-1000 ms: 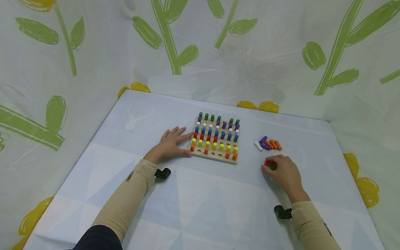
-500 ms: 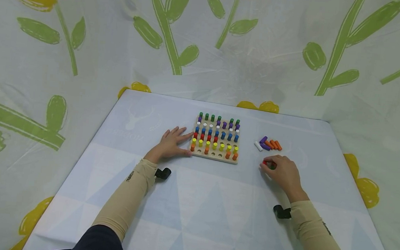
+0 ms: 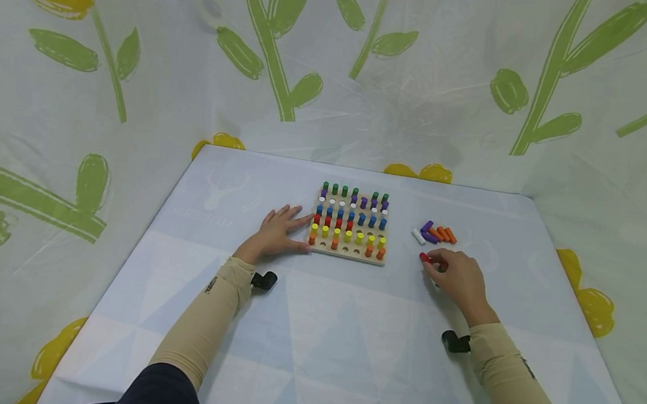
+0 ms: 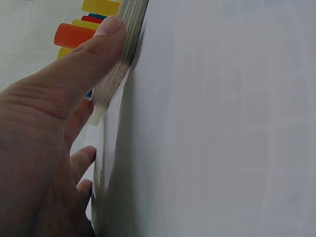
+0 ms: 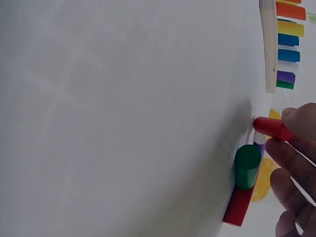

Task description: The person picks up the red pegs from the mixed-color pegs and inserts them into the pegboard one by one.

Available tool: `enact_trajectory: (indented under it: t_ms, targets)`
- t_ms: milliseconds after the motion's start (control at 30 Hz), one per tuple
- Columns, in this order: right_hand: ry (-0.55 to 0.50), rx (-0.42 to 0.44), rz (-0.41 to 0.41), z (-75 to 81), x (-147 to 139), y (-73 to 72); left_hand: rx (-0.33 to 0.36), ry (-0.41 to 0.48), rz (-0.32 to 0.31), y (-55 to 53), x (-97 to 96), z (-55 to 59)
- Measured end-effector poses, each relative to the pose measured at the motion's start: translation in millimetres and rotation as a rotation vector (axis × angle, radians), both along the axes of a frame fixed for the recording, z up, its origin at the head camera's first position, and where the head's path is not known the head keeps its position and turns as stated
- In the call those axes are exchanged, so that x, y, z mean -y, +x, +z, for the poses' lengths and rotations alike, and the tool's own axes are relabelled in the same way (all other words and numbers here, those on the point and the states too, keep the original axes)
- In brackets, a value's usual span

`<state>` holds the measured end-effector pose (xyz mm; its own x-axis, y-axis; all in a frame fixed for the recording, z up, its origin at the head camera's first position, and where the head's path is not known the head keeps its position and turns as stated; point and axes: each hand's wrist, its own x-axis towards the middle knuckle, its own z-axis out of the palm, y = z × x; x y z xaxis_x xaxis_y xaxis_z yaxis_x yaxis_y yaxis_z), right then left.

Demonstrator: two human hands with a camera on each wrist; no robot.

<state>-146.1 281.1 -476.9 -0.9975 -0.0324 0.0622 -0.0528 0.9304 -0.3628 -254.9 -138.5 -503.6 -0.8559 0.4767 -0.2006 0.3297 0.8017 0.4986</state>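
My right hand (image 3: 459, 281) pinches a red peg (image 5: 270, 128) between thumb and fingertips, right of the pegboard. Below that hand, in the right wrist view, lie a green peg (image 5: 247, 168) and another red peg (image 5: 238, 207), both mostly hidden by the hand in the head view. My left hand (image 3: 277, 233) rests at the left side of the wooden pegboard (image 3: 348, 258), fingers spread. Its thumb (image 4: 109, 34) presses on the board's edge in the left wrist view. Rows of green, purple, white, blue, red, yellow and orange pegs stand in the board, with some holes bare.
Beyond the right hand lies a loose group: a white peg (image 3: 418, 237), purple pegs (image 3: 428, 237) and several orange pegs (image 3: 443, 234). A pale cloth with triangles covers the table (image 3: 324, 352). Flower-printed sheets (image 3: 420, 108) hang close around its back and sides.
The right hand has shifted slightly left, and the red peg now sticks out farther from its fingertips. The left hand and the pegboard stay where they were.
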Motion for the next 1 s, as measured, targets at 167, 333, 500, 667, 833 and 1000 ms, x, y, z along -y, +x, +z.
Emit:
enact_trajectory:
  t_ms: [167,333,500,667,833,1000]
  targets:
    - [0.007,-0.022,-0.003,0.4,0.5,-0.5,0.000,-0.005,0.002,-0.2,-0.2,-0.1]
    - [0.003,-0.019,-0.015,1.4,1.2,-1.9,-0.002,-0.008,-0.003,0.0,0.5,-0.3]
    - [-0.010,-0.051,-0.022,0.8,1.2,-0.7,-0.004,-0.008,-0.005,-0.2,0.7,-0.7]
    - [-0.011,-0.070,-0.023,-1.3,1.6,-0.4,-0.004,-0.005,-0.006,-0.4,0.6,-0.6]
    - [-0.017,-0.081,-0.024,-2.1,1.6,-1.2,-0.002,-0.006,-0.004,-0.1,0.1,0.0]
    - [-0.021,-0.084,-0.019,-1.0,2.5,-0.3,-0.003,-0.006,-0.002,0.2,-0.7,0.9]
